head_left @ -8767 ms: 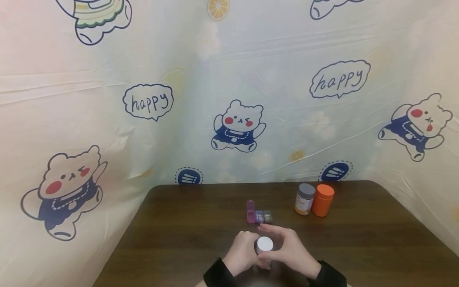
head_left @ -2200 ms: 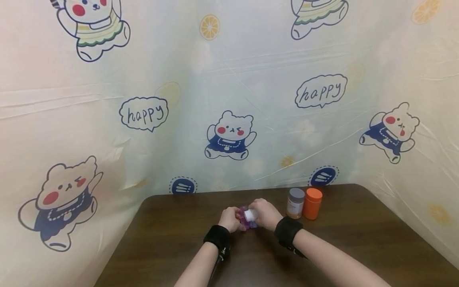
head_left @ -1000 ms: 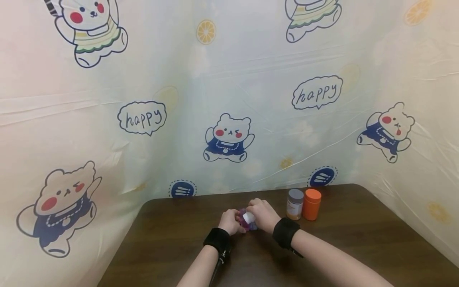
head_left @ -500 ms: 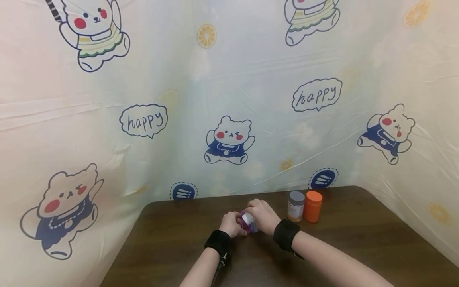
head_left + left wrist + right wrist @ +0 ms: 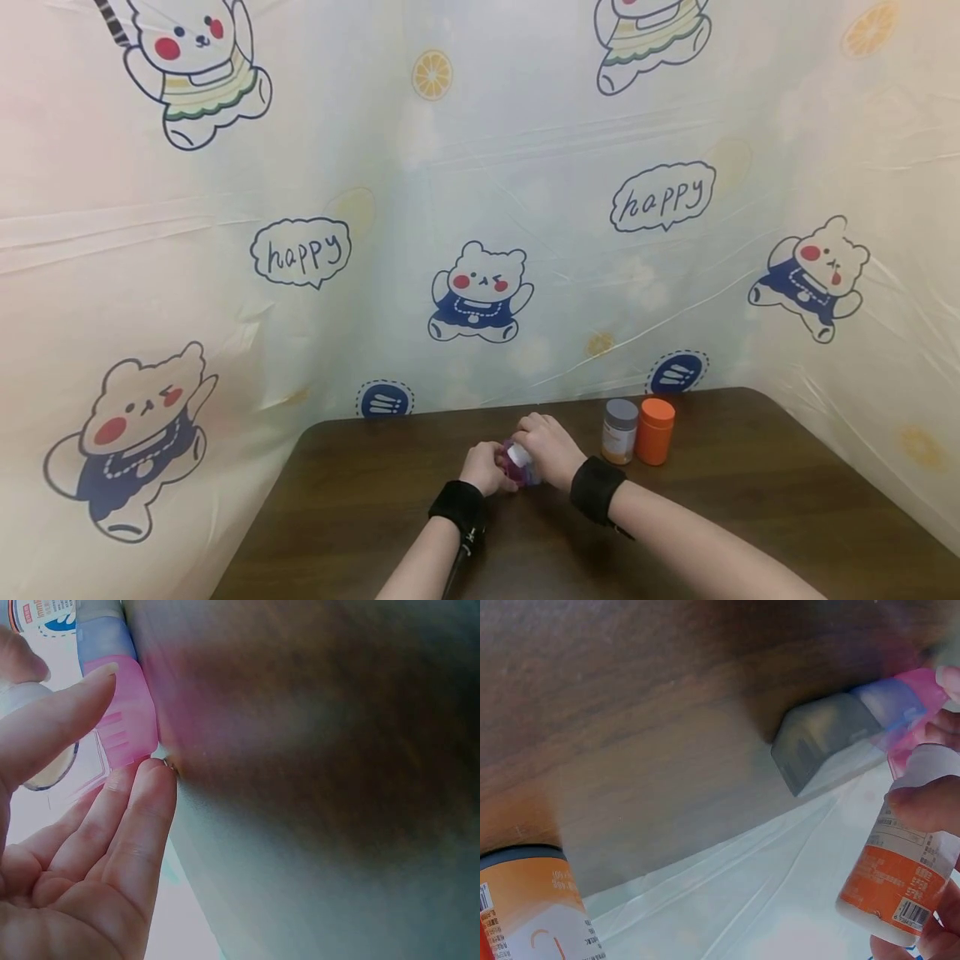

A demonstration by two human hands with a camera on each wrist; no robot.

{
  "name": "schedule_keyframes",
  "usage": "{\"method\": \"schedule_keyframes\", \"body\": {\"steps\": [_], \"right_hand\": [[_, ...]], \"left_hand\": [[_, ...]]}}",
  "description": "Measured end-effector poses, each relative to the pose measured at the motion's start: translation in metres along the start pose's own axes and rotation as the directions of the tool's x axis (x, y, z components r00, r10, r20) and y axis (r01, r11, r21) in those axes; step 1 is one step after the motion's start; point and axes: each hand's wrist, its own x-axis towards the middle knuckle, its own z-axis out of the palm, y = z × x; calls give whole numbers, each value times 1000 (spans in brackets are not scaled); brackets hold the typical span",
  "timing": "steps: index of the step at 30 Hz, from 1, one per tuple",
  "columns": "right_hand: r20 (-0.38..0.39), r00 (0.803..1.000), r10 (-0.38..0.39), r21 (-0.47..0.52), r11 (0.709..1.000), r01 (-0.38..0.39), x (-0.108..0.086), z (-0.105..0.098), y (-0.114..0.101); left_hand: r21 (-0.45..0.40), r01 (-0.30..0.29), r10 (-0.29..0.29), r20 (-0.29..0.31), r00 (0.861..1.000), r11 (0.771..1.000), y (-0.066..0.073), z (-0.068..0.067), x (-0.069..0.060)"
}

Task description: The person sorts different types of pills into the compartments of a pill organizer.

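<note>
My left hand (image 5: pixel 487 469) pinches the pink end of a small pill organizer (image 5: pixel 129 720) between thumb and fingers. The organizer's pink, blue and grey compartments stand in a row on the table; the grey one (image 5: pixel 825 735) is farthest from that hand. My right hand (image 5: pixel 551 450) grips a white pill bottle (image 5: pixel 900 870) with an orange label. The bottle is tilted, its neck end at the pink compartment with the raised pink lid. In the head view the hands hide much of the organizer. Whether pills have come out I cannot tell.
To the right of my right hand stand a grey-lidded jar (image 5: pixel 619 432) and an orange jar (image 5: pixel 656 432), side by side. The brown wooden table (image 5: pixel 360 500) ends at a printed curtain (image 5: pixel 570 275) behind and at the sides.
Earlier both hands held the bottle upright nearer me, and the organizer lay apart. Both hands then moved forward to the organizer, bottle tilted. Over the last second they have barely moved.
</note>
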Motion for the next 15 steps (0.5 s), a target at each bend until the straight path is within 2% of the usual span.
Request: {"method": "schedule_keyframes", "body": {"steps": [15], "right_hand": [[-16,998,-68,-39,997,67,-1,2,2]], "left_hand": [[-22,7,-6,14,1000,1000,4,-1,-4]]}}
